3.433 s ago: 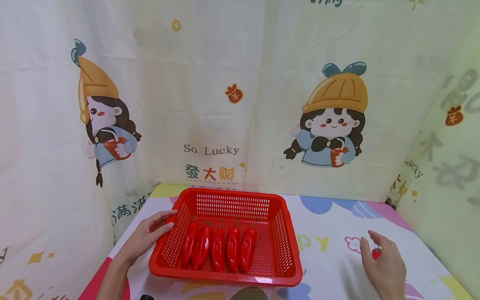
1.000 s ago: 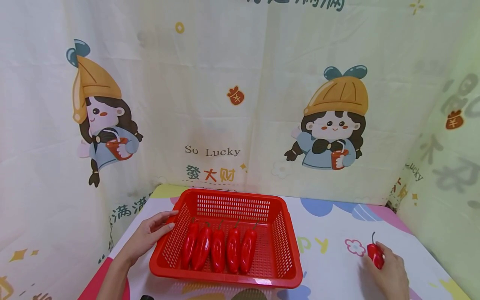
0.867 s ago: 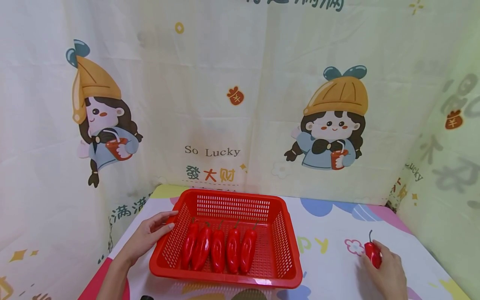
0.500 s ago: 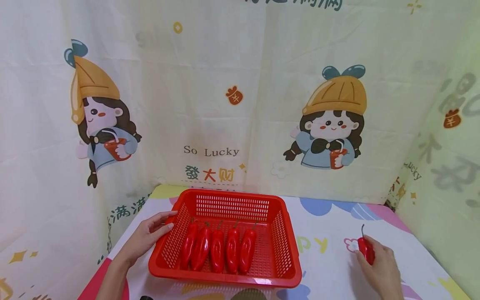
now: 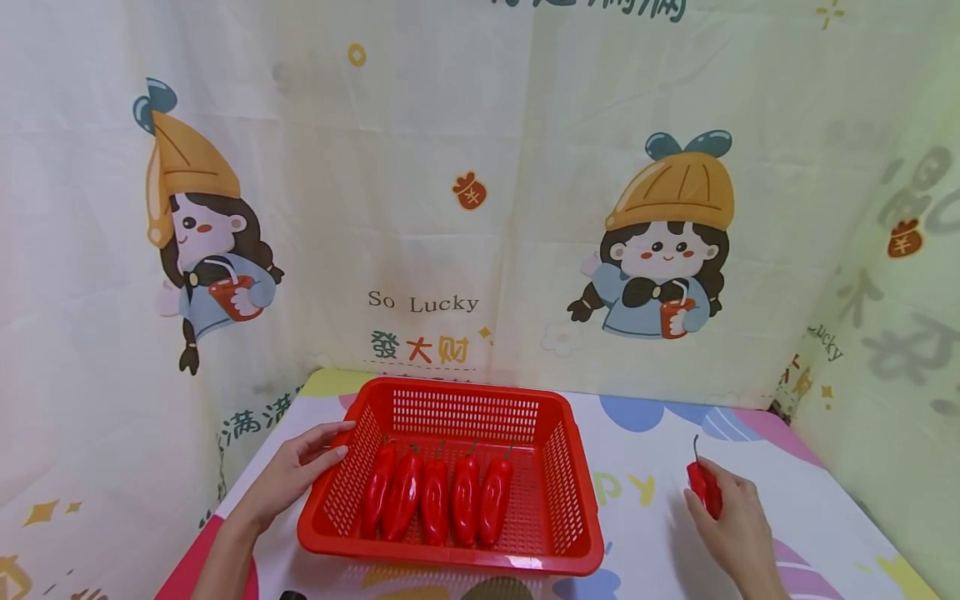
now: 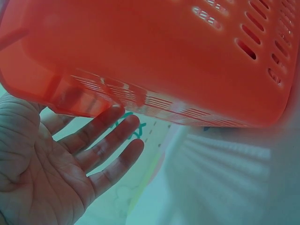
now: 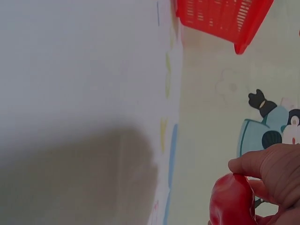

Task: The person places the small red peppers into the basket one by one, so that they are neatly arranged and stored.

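A red plastic basket [image 5: 450,562] with slotted walls stands on the table, several glossy red chili peppers [image 5: 436,500] lying side by side inside it, green stems pointing away. At the basket's left side is my left hand [image 5: 294,468], its fingertips touching the rim. In the left wrist view, the fingers [image 6: 110,152] stretch out loosely beside the basket's outer wall. To the right of the basket, my right hand [image 5: 737,515] grips another red chili pepper [image 5: 705,490] between thumb and fingers, the thin stem upward. The right wrist view shows this pepper's smooth lower end close up.
The table [image 5: 645,533] has a white top with coloured prints. Cartoon-printed cloth [image 5: 510,250] hangs behind it and at both sides. A small black object [image 5: 293,595] peeks in at the bottom edge, left of the basket.
My right hand took hold of the chili pepper at the right, then carried it leftward and slightly away from me, toward the basket. The left hand and basket stay in place.
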Demonstrator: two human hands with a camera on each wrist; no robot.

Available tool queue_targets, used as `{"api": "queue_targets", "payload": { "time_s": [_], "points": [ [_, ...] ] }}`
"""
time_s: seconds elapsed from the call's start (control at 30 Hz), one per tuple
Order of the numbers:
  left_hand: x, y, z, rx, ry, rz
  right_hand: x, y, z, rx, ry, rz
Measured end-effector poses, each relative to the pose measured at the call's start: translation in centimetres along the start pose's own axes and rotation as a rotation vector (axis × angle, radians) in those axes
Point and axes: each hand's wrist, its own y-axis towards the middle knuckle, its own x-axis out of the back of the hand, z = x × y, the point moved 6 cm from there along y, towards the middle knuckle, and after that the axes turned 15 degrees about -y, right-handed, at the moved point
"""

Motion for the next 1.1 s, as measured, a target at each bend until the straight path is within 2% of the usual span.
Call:
{"api": "queue_targets", "payload": {
  "time_s": [0.13,0.23,0.4,0.7,0.73,0.97,1.1],
  "points": [
    [0.0,0.0,0.1,0.001,0.003,0.001,0.2,-0.4,1.2,0.05,0.008,-0.055],
    [0.1,0.0,0.1,0.0,0.005,0.003,0.3,-0.7,2.0,0.069,0.016,-0.065],
    [0.1,0.0,0.0,-0.002,0.011,0.005,0.4,-1.0,3.3,0.081,0.044,-0.043],
    [0.1,0.1,0.0,-0.007,0.007,0.016,0.7,-1.5,5.6,0.087,0.083,0.057],
    [0.2,0.2,0.0,-0.007,0.008,0.015,0.8,-1.6,5.9,0.096,0.09,0.05],
    [0.2,0.2,-0.1,-0.002,0.019,0.011,2.3,-2.4,7.6,0.223,0.14,-0.141],
    [0.3,0.2,0.0,0.002,0.033,0.006,2.9,-2.7,8.5,0.252,0.163,-0.166]
  ]
}}
